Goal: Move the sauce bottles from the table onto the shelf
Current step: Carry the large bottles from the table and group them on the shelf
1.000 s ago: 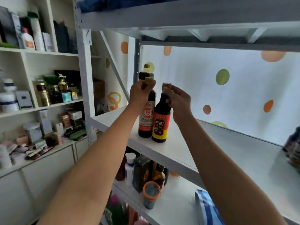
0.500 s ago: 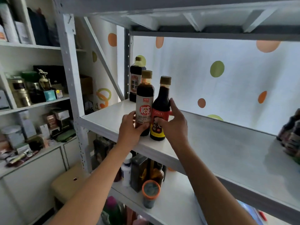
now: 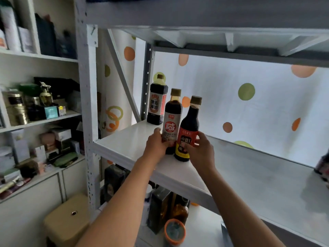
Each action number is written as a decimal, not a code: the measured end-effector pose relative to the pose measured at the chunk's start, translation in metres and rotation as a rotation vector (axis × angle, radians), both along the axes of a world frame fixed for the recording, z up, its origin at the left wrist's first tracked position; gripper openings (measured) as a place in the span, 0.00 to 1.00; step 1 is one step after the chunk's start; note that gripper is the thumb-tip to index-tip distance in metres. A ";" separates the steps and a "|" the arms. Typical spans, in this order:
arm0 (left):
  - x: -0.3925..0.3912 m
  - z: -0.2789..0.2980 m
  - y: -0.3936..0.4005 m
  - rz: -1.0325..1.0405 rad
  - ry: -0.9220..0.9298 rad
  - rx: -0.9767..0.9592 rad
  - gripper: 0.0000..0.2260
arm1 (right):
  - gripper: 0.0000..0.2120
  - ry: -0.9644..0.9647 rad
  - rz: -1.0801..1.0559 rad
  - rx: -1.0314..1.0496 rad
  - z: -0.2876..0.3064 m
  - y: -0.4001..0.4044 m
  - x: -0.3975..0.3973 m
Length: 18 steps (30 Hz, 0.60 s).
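Observation:
Three dark sauce bottles stand upright on the white shelf board (image 3: 124, 139). My left hand (image 3: 156, 145) grips the lower body of the white-label bottle (image 3: 171, 120). Just to its right, my right hand (image 3: 201, 150) grips the red-and-yellow-label bottle (image 3: 188, 127) around its label. The two held bottles stand side by side, almost touching. Behind them, in the shelf's back left corner, a third bottle (image 3: 157, 102) with an orange label stands alone.
At the shelf's far right edge, more dark bottles (image 3: 323, 164) are partly cut off. The lower shelf holds a dark box (image 3: 158, 209), an amber bottle (image 3: 179, 211) and an orange-rimmed jar (image 3: 174, 231). A beige stool (image 3: 65, 223) sits on the floor. Crowded cabinet shelves (image 3: 39, 122) are left.
Both hands slid down from the bottle caps to the bottle bodies. The two bottles stand slightly further back on the shelf than a second ago.

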<state>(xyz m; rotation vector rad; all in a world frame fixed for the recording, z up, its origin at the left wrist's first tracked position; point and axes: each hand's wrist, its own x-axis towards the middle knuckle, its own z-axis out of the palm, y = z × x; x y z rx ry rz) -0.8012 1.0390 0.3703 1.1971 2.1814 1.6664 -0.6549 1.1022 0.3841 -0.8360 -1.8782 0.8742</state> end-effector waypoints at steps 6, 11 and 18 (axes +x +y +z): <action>-0.027 -0.001 0.042 0.064 0.028 -0.002 0.19 | 0.23 -0.036 -0.052 0.050 -0.002 0.035 -0.038; -0.058 0.002 0.085 0.120 0.049 -0.043 0.18 | 0.24 -0.080 -0.055 0.052 -0.001 0.080 -0.076; -0.103 -0.002 0.137 0.170 0.068 -0.039 0.16 | 0.24 -0.084 -0.030 0.070 -0.007 0.141 -0.127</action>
